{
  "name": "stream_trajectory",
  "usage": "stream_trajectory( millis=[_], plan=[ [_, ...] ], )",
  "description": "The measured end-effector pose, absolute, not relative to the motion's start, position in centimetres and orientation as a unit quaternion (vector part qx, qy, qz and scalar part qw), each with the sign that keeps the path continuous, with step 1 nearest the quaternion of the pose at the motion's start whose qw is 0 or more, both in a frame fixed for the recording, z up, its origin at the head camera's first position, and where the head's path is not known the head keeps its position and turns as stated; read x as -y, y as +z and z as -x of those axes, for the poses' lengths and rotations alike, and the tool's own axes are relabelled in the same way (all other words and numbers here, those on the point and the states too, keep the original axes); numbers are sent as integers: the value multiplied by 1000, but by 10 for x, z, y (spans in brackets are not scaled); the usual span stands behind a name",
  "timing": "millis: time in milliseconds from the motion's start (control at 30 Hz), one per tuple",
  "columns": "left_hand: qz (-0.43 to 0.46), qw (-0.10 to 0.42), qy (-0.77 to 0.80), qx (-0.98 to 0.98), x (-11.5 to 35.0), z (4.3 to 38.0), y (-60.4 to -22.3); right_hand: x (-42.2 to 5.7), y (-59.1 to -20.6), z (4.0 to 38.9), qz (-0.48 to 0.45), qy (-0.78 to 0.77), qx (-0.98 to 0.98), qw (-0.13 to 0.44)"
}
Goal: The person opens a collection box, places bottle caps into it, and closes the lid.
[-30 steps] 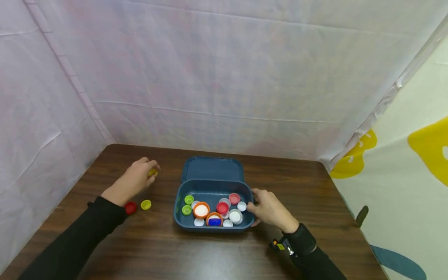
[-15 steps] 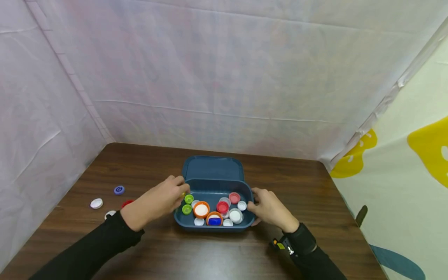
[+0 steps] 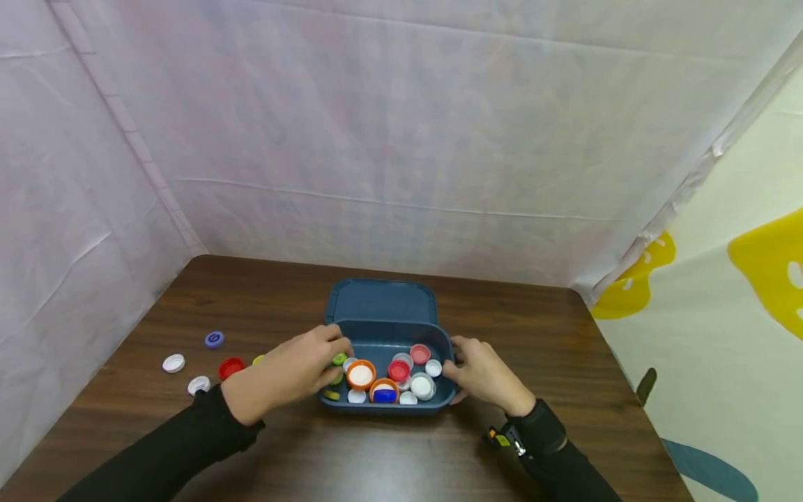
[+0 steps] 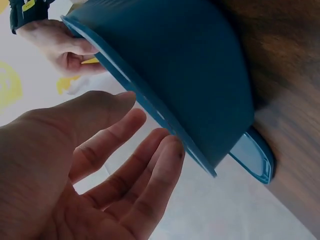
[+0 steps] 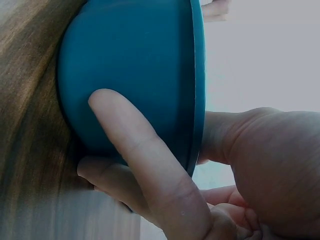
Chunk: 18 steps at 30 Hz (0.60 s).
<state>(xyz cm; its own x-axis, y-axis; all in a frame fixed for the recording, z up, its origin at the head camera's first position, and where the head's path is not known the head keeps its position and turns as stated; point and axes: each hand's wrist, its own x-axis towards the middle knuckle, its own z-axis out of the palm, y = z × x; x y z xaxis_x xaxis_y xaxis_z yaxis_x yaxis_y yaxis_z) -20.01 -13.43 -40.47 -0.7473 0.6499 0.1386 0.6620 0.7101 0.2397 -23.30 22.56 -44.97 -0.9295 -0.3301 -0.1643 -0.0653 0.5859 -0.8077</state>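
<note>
A blue plastic box (image 3: 383, 408) holds several bottle caps, among them an orange-rimmed cap (image 3: 360, 375), a red cap (image 3: 398, 371) and a pink cap (image 3: 420, 354). My left hand (image 3: 307, 366) hangs over the box's left rim; in the left wrist view its fingers (image 4: 165, 165) are loosely bent with nothing between them. Just below that hand, inside the box, lies a yellow cap (image 3: 330, 394). At the other end my right hand (image 3: 489, 376) grips the box wall, thumb over the rim and fingers (image 5: 135, 125) against the outside. The left hand partly covers the green caps (image 3: 339, 359).
Left on the brown table (image 3: 401, 460) lie a blue cap (image 3: 214, 339), a white cap (image 3: 173, 363), another white cap (image 3: 199, 385), a red bottle cap (image 3: 231, 367) and a partly hidden yellow bottle cap (image 3: 258, 359). A blue lid (image 3: 381, 300) lies behind the box.
My left hand has carried a yellow cap rightward from the table to the box and let it go inside at the left end. My right hand has stayed on the box.
</note>
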Motion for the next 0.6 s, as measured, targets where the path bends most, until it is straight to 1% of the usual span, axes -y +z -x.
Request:
stream_trajectory(
  millis=[167,267,500,600],
  plan=[
    [339,64,-118,931,140,202,-403,-225,-449,234,115,-438,-879,149],
    [323,80,-115,936,147,204,-405,-226,-448,233,117,-437,-879,149],
    [272,103,-128,948,170,214,-414,-225,-448,233,110,-440,-879,151],
    [239,95,-133,957,184,220,-418,-224,-448,233,108,-439,-879,153]
  ],
)
